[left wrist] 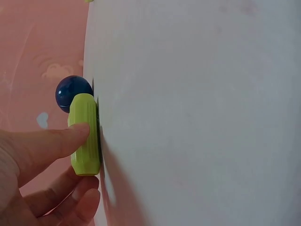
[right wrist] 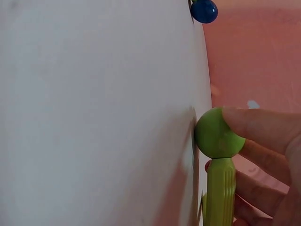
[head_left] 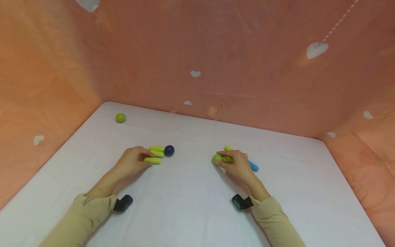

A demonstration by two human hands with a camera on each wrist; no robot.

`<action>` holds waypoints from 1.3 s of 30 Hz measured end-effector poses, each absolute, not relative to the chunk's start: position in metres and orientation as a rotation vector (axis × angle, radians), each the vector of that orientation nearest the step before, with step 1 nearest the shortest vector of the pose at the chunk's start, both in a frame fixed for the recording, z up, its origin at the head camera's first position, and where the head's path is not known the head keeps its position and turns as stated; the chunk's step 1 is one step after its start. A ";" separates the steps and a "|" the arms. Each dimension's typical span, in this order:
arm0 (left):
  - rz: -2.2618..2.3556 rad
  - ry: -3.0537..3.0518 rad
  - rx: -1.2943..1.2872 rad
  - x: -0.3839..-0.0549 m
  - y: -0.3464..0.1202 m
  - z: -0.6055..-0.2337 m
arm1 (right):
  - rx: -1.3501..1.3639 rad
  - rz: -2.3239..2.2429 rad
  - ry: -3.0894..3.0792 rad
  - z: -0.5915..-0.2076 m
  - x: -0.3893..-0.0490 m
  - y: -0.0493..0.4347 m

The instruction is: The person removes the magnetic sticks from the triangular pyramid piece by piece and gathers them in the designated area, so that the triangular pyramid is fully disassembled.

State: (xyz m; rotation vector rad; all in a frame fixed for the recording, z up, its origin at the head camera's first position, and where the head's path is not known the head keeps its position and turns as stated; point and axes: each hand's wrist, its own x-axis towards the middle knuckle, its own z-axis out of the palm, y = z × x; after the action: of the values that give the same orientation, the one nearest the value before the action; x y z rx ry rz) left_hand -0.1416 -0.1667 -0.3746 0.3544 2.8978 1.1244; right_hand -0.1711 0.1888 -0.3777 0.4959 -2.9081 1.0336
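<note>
My left hand (head_left: 131, 162) pinches a ridged yellow-green rod (left wrist: 87, 110) lying on the white table, thumb on its near side. Just beyond it in the head view lie two more yellow-green rods (head_left: 157, 148), their right ends at a dark blue ball (head_left: 169, 150). On the right, a green ball (right wrist: 214, 136) is between the thumb and fingers of my right hand (head_left: 239, 165). Against that ball stands the end of a yellow-green rod (right wrist: 221, 190), partly under the fingers. A further yellow-green rod (head_left: 228, 148) and a blue rod (head_left: 253, 166) show around this hand, partly hidden by it.
Another green ball (head_left: 120, 117) lies near the far left corner of the white table (head_left: 185, 202). Orange-pink cloth (head_left: 240, 68) with white hearts rises behind and beside the table. A dark wrist-worn device (head_left: 123, 203) sits at each sleeve cuff.
</note>
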 end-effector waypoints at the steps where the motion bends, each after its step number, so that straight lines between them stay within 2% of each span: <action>1: 1.122 2.900 0.357 -0.142 -0.166 -0.374 | 0.495 1.039 -2.909 -0.378 -0.171 0.188; 17: 1.150 2.968 0.325 -0.137 -0.161 -0.368 | 0.670 1.046 -2.805 -0.373 -0.168 0.191; 24: 1.241 3.030 0.300 -0.137 -0.148 -0.364 | 0.596 1.036 -2.778 -0.370 -0.170 0.206; 39: 1.417 2.922 0.488 -0.150 -0.095 -0.373 | 0.453 1.053 -2.892 -0.371 -0.168 0.218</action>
State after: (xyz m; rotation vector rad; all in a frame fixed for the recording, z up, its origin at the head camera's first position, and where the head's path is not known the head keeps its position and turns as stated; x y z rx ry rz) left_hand -0.1502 -0.0950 -0.3727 0.4877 2.9219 1.4170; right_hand -0.1682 0.2179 -0.3714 0.4531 -2.8919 1.0534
